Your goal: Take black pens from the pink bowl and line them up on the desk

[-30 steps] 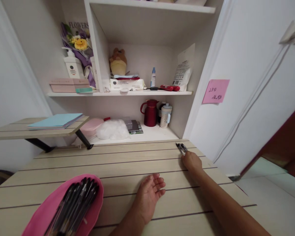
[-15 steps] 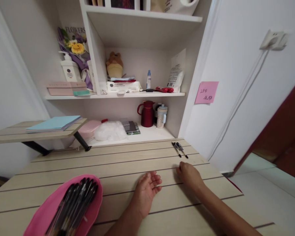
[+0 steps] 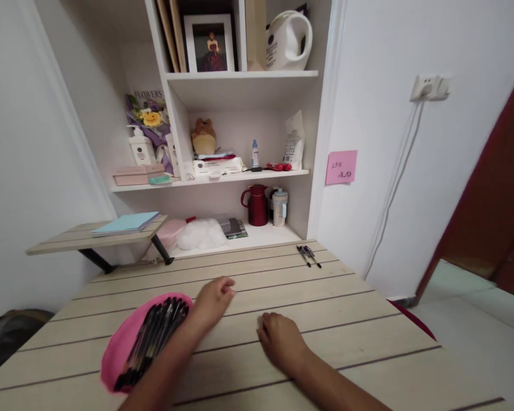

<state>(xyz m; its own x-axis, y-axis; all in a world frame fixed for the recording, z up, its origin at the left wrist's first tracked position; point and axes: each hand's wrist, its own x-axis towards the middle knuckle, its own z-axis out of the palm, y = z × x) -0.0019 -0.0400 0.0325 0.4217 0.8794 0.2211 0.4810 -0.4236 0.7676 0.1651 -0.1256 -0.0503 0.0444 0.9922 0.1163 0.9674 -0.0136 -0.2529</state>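
Observation:
My left hand (image 3: 215, 299) hovers above the table, right of a pink bowl (image 3: 111, 358). Its fingers are loosely bent, with a small gap at the thumb, and nothing shows in them. My right hand (image 3: 280, 339) rests closed on the tabletop, knuckles up, its fingers curled under; no object sticks out of it. Many black pens (image 3: 157, 334) lie bundled side by side in the bowl, and my left forearm covers part of the bowl's right side. A few more black pens (image 3: 309, 256) lie in a small group at the far right of the table.
Behind the striped wooden table (image 3: 346, 342) stands a white shelf unit holding a red jug (image 3: 257, 205), a tumbler (image 3: 280, 208) and a white plastic bundle (image 3: 201, 234). A raised stand (image 3: 64, 240) with blue paper (image 3: 126, 223) is at left. A pink note (image 3: 341, 168) sticks to the wall.
My left hand has turned from palm up to palm down and moved left, towards the bowl. My right hand has moved left, away from the loose pens. The view has tilted up.

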